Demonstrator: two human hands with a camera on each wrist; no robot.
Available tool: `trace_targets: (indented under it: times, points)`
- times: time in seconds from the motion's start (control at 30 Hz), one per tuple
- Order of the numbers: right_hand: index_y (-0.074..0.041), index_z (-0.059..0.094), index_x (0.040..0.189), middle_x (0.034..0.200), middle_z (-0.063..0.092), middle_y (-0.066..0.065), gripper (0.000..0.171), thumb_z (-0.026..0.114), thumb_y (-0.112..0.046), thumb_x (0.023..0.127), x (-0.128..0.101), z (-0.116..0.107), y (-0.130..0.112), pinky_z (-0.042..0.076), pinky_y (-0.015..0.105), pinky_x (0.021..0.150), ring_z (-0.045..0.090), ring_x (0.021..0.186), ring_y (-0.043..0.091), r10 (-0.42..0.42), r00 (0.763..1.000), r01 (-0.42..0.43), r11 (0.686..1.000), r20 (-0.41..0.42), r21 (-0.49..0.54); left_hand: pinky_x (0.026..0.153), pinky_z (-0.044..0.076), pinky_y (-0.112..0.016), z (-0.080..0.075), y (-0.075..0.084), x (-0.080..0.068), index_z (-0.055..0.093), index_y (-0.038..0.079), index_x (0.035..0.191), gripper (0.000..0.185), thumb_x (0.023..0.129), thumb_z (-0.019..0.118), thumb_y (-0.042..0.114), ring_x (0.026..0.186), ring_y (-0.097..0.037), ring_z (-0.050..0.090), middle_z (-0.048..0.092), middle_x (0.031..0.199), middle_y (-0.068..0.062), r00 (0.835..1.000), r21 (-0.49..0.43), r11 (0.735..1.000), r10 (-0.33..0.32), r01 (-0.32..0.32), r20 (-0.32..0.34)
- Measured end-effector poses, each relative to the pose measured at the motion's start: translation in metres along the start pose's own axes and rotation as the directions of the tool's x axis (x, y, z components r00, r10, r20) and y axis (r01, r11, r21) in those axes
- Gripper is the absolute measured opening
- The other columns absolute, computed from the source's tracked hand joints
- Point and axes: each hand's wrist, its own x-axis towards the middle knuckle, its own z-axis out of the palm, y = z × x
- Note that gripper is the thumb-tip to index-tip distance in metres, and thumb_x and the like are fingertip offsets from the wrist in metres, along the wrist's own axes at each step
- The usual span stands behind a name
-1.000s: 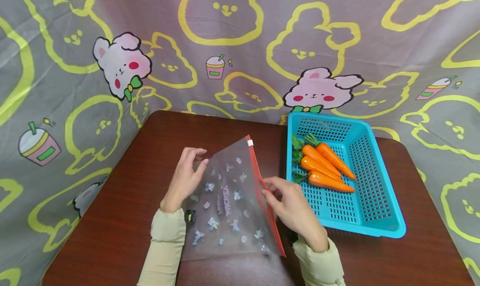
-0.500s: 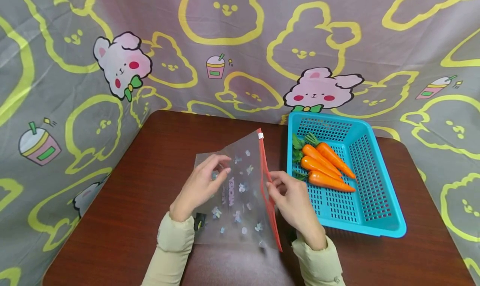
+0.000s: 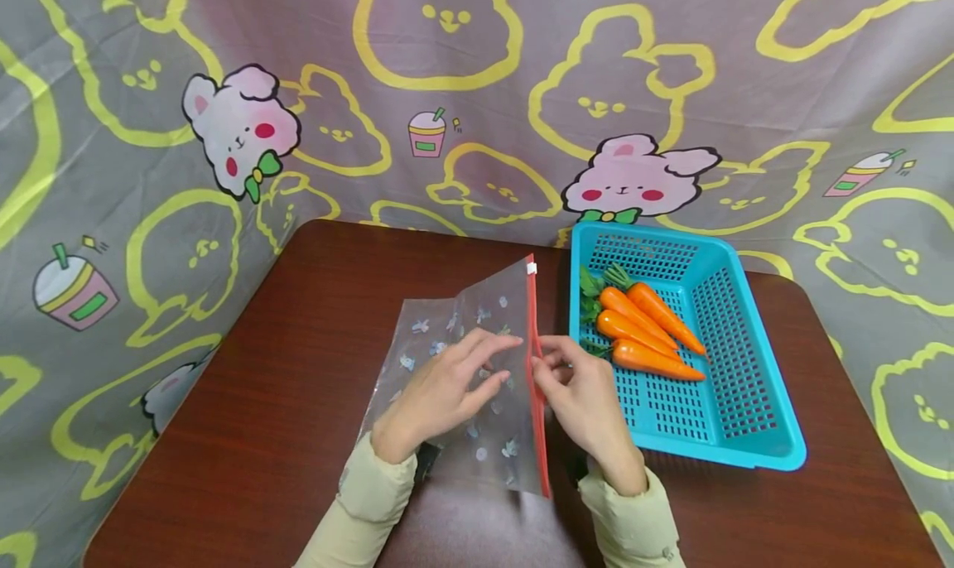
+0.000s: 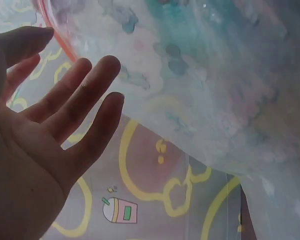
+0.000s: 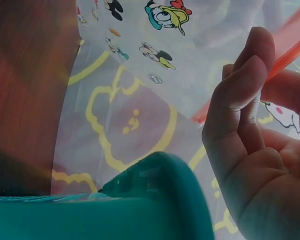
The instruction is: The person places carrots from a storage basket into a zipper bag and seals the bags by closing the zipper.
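A clear zip-top bag [image 3: 421, 348] with small cartoon prints is held tilted over the table, its red zip edge [image 3: 542, 435] to the right. A white slider [image 3: 532, 267] sits at the far end of that edge. My right hand [image 3: 589, 398] pinches the red edge near its middle between thumb and fingers, also visible in the right wrist view. My left hand [image 3: 447, 386] lies in front of the bag, its fingertips close to the red edge. In the left wrist view the left fingers [image 4: 85, 105] are spread and hold nothing; whether they touch the plastic I cannot tell.
A blue perforated basket [image 3: 775, 386] stands just right of my right hand, with several orange carrots [image 3: 648, 361] lying in it. Its rim [image 5: 180, 190] is close below that hand in the right wrist view. A patterned cloth [image 3: 462, 63] hangs behind the brown table [image 3: 246, 386].
My left hand has moved right, from the bag's left side towards its red edge. The bag has shifted slightly right and its zip edge stands straighter. The right hand keeps its pinch.
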Motion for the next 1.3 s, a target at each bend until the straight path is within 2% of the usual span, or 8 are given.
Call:
trace_targets:
  times: [0.17,0.27,0.5,0.73,1.07,1.17,1.3]
  points:
    - [-0.007,0.066,0.111,0.077,0.068,0.002,0.023,0.066,-0.010,0.089,0.000,0.000,-0.001,0.045,0.024,0.043,0.055,0.050,0.004,0.016,1.000,-0.016,1.000,0.025,0.008,0.059,0.038,-0.019,0.005,0.003,0.000,0.050,0.027,0.139,0.050,0.092,0.059,0.012,0.063,-0.005,0.043,0.056,0.114,0.003,0.999,0.103,0.994,0.018,-0.021,0.035]
    - [-0.007,0.066,0.112,0.079,0.069,0.002,0.024,0.067,-0.012,0.088,-0.001,0.000,-0.001,0.047,0.023,0.046,0.056,0.052,0.004,0.026,0.999,-0.026,1.000,0.033,0.005,0.057,0.033,-0.017,0.007,0.003,0.000,0.049,0.030,0.140,0.055,0.090,0.058,0.008,0.058,-0.002,0.036,0.054,0.115,0.004,0.998,0.143,0.989,0.019,-0.026,0.054]
    - [-0.007,0.066,0.110,0.078,0.070,0.002,0.025,0.070,-0.014,0.087,0.000,0.001,-0.001,0.049,0.022,0.049,0.061,0.055,0.002,0.012,0.999,-0.012,1.000,0.042,0.014,0.063,0.038,-0.022,0.008,0.001,0.000,0.057,0.025,0.130,0.044,0.090,0.057,0.008,0.065,-0.005,0.043,0.056,0.113,0.002,0.999,0.183,0.982,0.041,-0.045,0.026]
    - [-0.008,0.065,0.112,0.076,0.069,0.000,0.026,0.071,-0.014,0.087,0.000,0.002,0.001,0.047,0.023,0.046,0.060,0.054,0.001,-0.004,0.999,0.003,1.000,0.050,0.004,0.056,0.035,-0.017,0.007,-0.003,0.001,0.062,0.018,0.114,0.028,0.086,0.065,0.017,0.061,-0.006,0.042,0.057,0.104,0.003,0.997,0.216,0.974,0.075,-0.067,-0.030]
    - [-0.010,0.059,0.118,0.077,0.066,-0.002,0.032,0.070,-0.012,0.088,-0.001,0.002,0.001,0.045,0.023,0.046,0.055,0.053,0.001,-0.020,0.996,0.022,0.999,0.083,-0.027,0.062,0.042,-0.025,0.011,-0.005,0.000,0.063,0.020,0.099,0.024,0.076,0.062,0.013,0.063,-0.008,0.044,0.056,0.092,0.006,0.997,0.294,0.953,0.076,-0.073,0.000]
    - [-0.013,0.056,0.116,0.078,0.063,-0.004,0.031,0.067,-0.008,0.088,-0.001,0.000,0.002,0.046,0.022,0.049,0.053,0.055,0.001,-0.057,0.993,0.062,0.997,0.101,-0.050,0.062,0.043,-0.027,0.011,-0.007,0.000,0.060,0.020,0.091,0.017,0.075,0.063,0.014,0.061,-0.009,0.045,0.054,0.087,0.007,0.996,0.315,0.946,0.083,-0.071,-0.023]
    - [-0.015,0.060,0.107,0.078,0.055,-0.006,0.023,0.062,-0.003,0.087,-0.002,-0.002,0.003,0.043,0.021,0.053,0.047,0.059,0.005,-0.126,0.984,0.141,0.982,0.123,-0.124,0.061,0.044,-0.028,0.010,-0.009,0.001,0.057,0.019,0.086,0.015,0.074,0.063,0.015,0.059,-0.010,0.044,0.051,0.084,0.007,0.994,0.327,0.942,0.093,-0.071,-0.051]
